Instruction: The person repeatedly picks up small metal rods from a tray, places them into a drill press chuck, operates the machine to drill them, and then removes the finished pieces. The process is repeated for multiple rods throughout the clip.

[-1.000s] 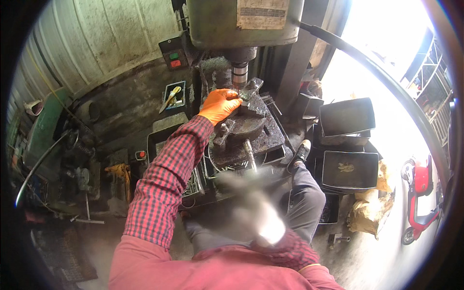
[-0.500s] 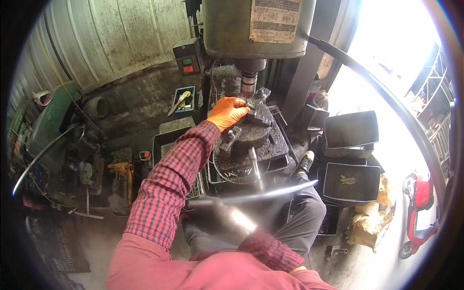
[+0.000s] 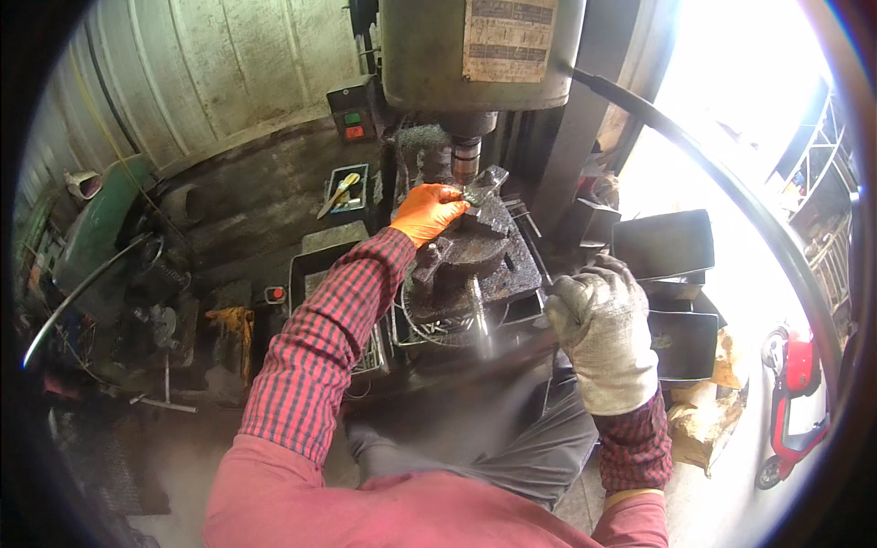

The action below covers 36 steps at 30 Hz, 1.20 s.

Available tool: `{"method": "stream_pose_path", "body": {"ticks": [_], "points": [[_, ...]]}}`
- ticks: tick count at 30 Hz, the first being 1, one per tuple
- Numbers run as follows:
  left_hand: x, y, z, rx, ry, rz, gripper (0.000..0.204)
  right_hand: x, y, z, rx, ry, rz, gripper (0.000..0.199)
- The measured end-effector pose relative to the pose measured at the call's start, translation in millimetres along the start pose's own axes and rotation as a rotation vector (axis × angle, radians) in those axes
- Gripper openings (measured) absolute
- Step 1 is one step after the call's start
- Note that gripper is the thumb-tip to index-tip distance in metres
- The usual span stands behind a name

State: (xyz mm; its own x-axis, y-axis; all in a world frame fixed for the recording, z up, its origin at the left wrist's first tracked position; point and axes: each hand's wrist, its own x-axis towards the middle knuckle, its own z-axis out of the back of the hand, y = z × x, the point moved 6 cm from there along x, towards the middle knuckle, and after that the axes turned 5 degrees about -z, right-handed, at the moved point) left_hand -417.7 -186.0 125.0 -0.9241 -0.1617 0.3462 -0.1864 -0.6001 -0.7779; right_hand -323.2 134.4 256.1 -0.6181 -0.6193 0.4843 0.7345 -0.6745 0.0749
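Observation:
My left hand (image 3: 427, 213), in an orange glove, reaches to the dark machine vise (image 3: 484, 219) on the drill press table. Its fingers are pinched together at the jaws, right below the drill chuck (image 3: 466, 157); what they hold is too small to make out. My right hand (image 3: 603, 333), in a grey-white work glove, is raised right of the vise with its fingers curled closed. Whatever lies inside that fist is hidden. A silver vise handle (image 3: 479, 315) points toward me, and a dark motion-blurred streak crosses below it.
The grey drill press head (image 3: 425, 64) hangs above, with a switch box (image 3: 354, 114) to its left. A small tray (image 3: 347, 187) holds a brush. Dark bins (image 3: 662, 245) stand at right, near a thick black hose (image 3: 722, 151). A red scooter (image 3: 795, 411) stands far right.
My right hand has swung from low in front of my body up and right, beside the vise. The bright rod across my lap now shows as a dark blur. My left hand stays at the vise.

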Motion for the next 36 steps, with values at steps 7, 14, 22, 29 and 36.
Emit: {"method": "stream_pose_path", "body": {"ticks": [7,14,22,29,36], "points": [[-4.8,-2.8,0.9,-0.048,-0.029,0.020,0.047,-18.5,4.6,-42.4,-0.179,-0.127,-0.165,0.018],[-5.9,-9.2,0.5,0.010,-0.050,0.035,0.043,-63.6,-67.1,-101.2,-0.032,-0.182,-0.291,0.033],[-75.8,51.6,125.5,0.306,-0.538,-0.013,0.057,-69.5,-64.4,-104.1,-0.080,-0.212,-0.232,0.031],[-114.1,150.6,170.7,0.332,-0.460,0.407,0.077,-67.2,-66.6,-110.9,-0.091,-0.208,-0.288,0.030],[-103.6,116.6,192.8,0.455,-0.579,0.201,0.038,-65.3,-67.2,-113.1,-0.094,-0.152,-0.300,0.039]]}}
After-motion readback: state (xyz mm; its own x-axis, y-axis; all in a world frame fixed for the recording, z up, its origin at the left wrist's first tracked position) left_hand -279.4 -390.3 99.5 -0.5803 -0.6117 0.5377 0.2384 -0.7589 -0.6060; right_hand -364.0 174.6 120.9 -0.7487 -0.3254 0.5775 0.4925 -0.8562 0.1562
